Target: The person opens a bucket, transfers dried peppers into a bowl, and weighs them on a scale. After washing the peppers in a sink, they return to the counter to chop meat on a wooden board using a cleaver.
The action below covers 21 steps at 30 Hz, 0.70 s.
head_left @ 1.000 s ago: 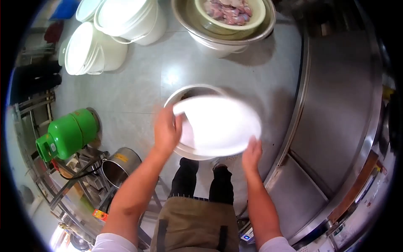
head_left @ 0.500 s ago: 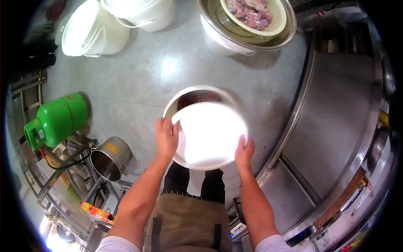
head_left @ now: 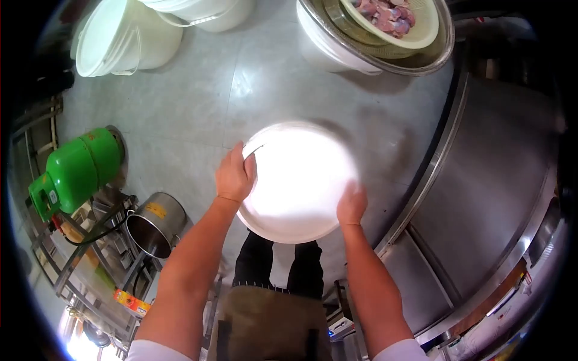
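A round white lid (head_left: 301, 174), washed out by glare, lies over the mouth of a white bucket (head_left: 280, 236) in front of my legs. My left hand (head_left: 235, 175) grips the lid's left edge, fingers curled over the rim. On the opposite edge my right hand (head_left: 352, 204) is closed on the lid, a little blurred. Only the bucket's near rim and side show below the lid; its contents are hidden.
Lidded white buckets (head_left: 150, 42) stand at the far left. Far right, a metal basin (head_left: 415, 69) on a bucket holds a colander (head_left: 430, 27) of raw meat pieces. A green gas cylinder (head_left: 84, 171) and steel pot (head_left: 171, 210) are left; a steel counter (head_left: 475, 180) lines the right.
The lid has moved up and away from me over the bucket, hiding the dark red contents that showed before. My left hand went up with it; both hands keep their hold.
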Each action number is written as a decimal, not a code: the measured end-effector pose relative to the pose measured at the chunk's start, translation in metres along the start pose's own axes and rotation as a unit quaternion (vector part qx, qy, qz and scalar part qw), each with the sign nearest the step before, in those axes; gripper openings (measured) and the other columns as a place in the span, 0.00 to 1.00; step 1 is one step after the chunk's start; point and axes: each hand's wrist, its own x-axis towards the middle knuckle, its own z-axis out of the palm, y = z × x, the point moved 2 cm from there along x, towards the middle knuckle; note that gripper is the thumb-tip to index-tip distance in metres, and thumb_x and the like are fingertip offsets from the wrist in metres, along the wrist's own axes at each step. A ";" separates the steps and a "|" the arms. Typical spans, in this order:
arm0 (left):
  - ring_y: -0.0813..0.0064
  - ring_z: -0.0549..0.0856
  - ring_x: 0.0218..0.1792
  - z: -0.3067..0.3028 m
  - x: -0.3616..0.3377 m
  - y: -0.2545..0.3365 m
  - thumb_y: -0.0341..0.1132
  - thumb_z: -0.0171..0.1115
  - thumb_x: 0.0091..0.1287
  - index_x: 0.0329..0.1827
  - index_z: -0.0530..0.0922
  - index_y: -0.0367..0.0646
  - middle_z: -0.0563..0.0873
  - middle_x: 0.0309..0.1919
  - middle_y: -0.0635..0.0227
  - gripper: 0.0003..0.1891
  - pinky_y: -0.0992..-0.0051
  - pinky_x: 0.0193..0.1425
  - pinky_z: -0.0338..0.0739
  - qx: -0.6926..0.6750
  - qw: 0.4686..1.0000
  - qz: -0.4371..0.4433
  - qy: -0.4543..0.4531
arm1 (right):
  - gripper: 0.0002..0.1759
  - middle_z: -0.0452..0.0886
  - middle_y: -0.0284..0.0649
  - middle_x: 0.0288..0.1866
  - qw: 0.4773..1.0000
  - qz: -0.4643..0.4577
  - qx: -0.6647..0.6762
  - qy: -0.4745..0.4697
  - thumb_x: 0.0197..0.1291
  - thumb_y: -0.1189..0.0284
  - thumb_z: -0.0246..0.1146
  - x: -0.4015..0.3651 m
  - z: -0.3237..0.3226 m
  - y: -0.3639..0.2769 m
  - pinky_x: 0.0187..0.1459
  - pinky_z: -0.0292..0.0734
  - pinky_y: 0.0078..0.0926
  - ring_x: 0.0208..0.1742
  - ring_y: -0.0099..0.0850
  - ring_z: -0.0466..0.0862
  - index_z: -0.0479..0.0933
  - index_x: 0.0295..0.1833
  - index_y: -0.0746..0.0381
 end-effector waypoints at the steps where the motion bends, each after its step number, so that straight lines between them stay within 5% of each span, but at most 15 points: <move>1: 0.49 0.80 0.42 0.002 0.000 -0.002 0.42 0.53 0.66 0.59 0.69 0.41 0.81 0.43 0.51 0.22 0.56 0.44 0.75 -0.004 1.000 -0.012 -0.011 | 0.22 0.78 0.55 0.46 1.000 -0.014 -0.010 -0.003 0.67 0.60 0.49 0.002 0.011 0.019 0.51 0.70 0.41 0.48 0.51 0.77 0.74 0.53 0.68; 3: 0.49 0.80 0.42 -0.009 -0.004 0.007 0.42 0.53 0.65 0.58 0.69 0.42 0.81 0.43 0.50 0.21 0.55 0.44 0.75 -0.019 0.998 -0.039 -0.034 | 0.21 0.79 0.54 0.47 1.000 -0.006 0.023 -0.004 0.67 0.61 0.50 -0.010 -0.001 0.018 0.51 0.71 0.41 0.48 0.49 0.78 0.74 0.53 0.68; 6: 0.49 0.81 0.43 -0.012 0.028 0.003 0.44 0.55 0.64 0.57 0.70 0.43 0.81 0.44 0.50 0.22 0.56 0.46 0.76 0.055 0.998 0.039 0.016 | 0.21 0.79 0.53 0.47 0.984 -0.044 0.157 0.072 0.67 0.61 0.50 -0.009 -0.007 -0.025 0.51 0.72 0.39 0.49 0.45 0.80 0.74 0.51 0.68; 7: 0.50 0.81 0.44 -0.009 0.041 -0.004 0.45 0.55 0.63 0.57 0.70 0.44 0.81 0.45 0.50 0.22 0.58 0.47 0.77 0.085 0.995 0.051 0.024 | 0.22 0.79 0.54 0.49 0.972 0.015 0.227 0.052 0.67 0.59 0.51 -0.013 -0.002 -0.040 0.51 0.72 0.38 0.50 0.43 0.80 0.74 0.51 0.69; 9: 0.47 0.76 0.54 -0.021 0.083 -0.023 0.47 0.55 0.63 0.61 0.68 0.43 0.74 0.56 0.47 0.26 0.54 0.57 0.71 0.095 0.994 0.023 -0.058 | 0.26 0.77 0.57 0.49 0.976 0.127 0.167 0.051 0.67 0.55 0.51 -0.019 0.024 -0.050 0.54 0.69 0.41 0.51 0.48 0.77 0.73 0.51 0.71; 11: 0.44 0.65 0.64 -0.068 0.109 0.006 0.50 0.55 0.62 0.66 0.63 0.40 0.63 0.66 0.44 0.33 0.47 0.66 0.57 0.164 0.974 0.032 0.153 | 0.29 0.77 0.59 0.46 0.970 0.099 0.204 0.085 0.66 0.53 0.51 0.000 0.060 -0.096 0.55 0.68 0.43 0.49 0.52 0.76 0.72 0.50 0.73; 14: 0.44 0.55 0.69 -0.083 0.091 0.021 0.53 0.57 0.60 0.70 0.58 0.38 0.54 0.70 0.43 0.40 0.43 0.69 0.43 0.186 0.974 0.038 0.120 | 0.30 0.76 0.60 0.43 0.958 0.087 0.264 0.075 0.66 0.52 0.50 0.030 0.084 -0.163 0.53 0.68 0.43 0.47 0.53 0.75 0.71 0.47 0.75; 16: 0.48 0.54 0.71 -0.077 0.060 0.039 0.54 0.59 0.58 0.71 0.57 0.39 0.56 0.70 0.45 0.42 0.46 0.71 0.43 0.165 0.984 -0.068 0.022 | 0.30 0.74 0.62 0.51 0.922 0.142 0.357 -0.058 0.69 0.54 0.47 0.035 0.038 -0.218 0.58 0.66 0.39 0.53 0.52 0.74 0.69 0.53 0.75; 17: 0.50 0.54 0.71 -0.053 0.059 0.022 0.53 0.55 0.62 0.71 0.58 0.39 0.56 0.70 0.47 0.38 0.47 0.71 0.44 0.231 0.971 -0.046 0.032 | 0.28 0.75 0.60 0.51 0.920 0.118 0.365 -0.081 0.68 0.55 0.48 0.035 0.029 -0.223 0.58 0.67 0.39 0.53 0.50 0.74 0.69 0.55 0.73; 20: 0.47 0.64 0.66 -0.016 0.098 -0.008 0.59 0.47 0.67 0.71 0.57 0.40 0.63 0.67 0.46 0.37 0.47 0.62 0.63 0.338 0.939 -0.008 0.065 | 0.25 0.75 0.55 0.53 0.938 -0.051 0.280 -0.198 0.67 0.58 0.51 -0.003 -0.011 -0.144 0.55 0.69 0.39 0.54 0.46 0.75 0.67 0.59 0.68; 21: 0.45 0.64 0.66 -0.046 0.103 0.042 0.59 0.44 0.68 0.72 0.56 0.44 0.62 0.67 0.45 0.36 0.47 0.62 0.62 0.352 0.933 -0.033 0.068 | 0.25 0.75 0.54 0.53 0.937 -0.058 0.245 -0.242 0.66 0.59 0.52 -0.031 -0.034 -0.109 0.55 0.69 0.39 0.55 0.45 0.75 0.66 0.60 0.66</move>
